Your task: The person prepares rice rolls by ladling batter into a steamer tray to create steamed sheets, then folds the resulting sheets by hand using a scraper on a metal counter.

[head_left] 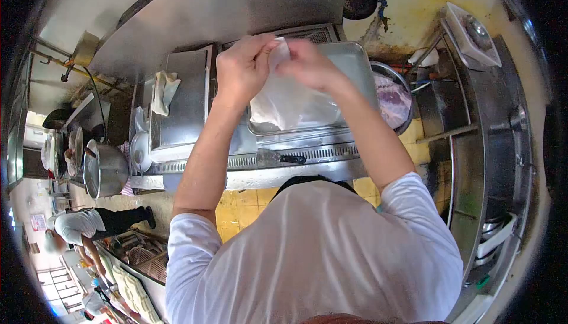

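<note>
My left hand (241, 67) is closed, with its thumb and fingertips pinched on a thin, limp white sheet (279, 53) held up over a metal tray. My right hand (312, 68) is at the sheet's other side, and its fingers are smeared by motion, so I cannot tell whether they grip it. Below both hands, the shallow rectangular tray (362, 67) contains a crumpled, pale, filmy layer (269, 111). A knife with a black handle (293, 159) lies on the counter in front of the tray.
Left of the tray, a folded cloth (164, 92) lies on a steel surface (177, 126). At right, a round basin (408, 120) has raw meat (390, 99) in it. A large pot (105, 169) stands far left. Another person (83, 226) bends over a counter behind it.
</note>
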`<state>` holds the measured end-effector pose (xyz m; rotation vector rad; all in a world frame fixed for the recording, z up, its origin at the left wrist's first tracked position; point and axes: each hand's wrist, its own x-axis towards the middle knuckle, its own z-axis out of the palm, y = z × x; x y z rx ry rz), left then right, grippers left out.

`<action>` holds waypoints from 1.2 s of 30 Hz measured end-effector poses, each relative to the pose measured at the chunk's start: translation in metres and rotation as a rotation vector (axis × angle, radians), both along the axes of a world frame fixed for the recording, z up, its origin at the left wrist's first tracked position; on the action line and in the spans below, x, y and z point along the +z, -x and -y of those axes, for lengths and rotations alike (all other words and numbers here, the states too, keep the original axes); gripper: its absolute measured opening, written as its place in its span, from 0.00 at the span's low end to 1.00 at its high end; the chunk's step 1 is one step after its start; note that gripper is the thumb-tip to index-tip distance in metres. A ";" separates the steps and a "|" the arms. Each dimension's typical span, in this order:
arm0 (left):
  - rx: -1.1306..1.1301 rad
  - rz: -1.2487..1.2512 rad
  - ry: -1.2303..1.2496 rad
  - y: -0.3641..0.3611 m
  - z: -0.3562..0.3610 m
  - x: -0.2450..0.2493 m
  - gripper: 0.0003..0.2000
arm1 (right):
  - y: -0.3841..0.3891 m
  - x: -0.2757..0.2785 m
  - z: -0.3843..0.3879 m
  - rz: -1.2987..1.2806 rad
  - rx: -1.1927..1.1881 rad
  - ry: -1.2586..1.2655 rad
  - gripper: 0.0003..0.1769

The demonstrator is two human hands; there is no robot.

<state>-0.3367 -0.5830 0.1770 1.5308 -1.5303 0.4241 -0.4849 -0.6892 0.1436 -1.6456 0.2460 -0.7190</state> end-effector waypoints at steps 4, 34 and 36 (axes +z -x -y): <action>0.091 -0.036 0.123 -0.025 -0.008 0.020 0.04 | -0.002 -0.089 0.001 -0.674 -0.031 0.188 0.20; 0.128 -0.292 -0.915 -0.019 -0.011 -0.236 0.13 | 0.035 -0.224 0.063 -1.282 -0.166 0.592 0.12; 0.070 -0.358 -0.581 -0.006 0.008 -0.178 0.10 | 0.014 -0.163 0.051 -0.702 -0.285 0.489 0.11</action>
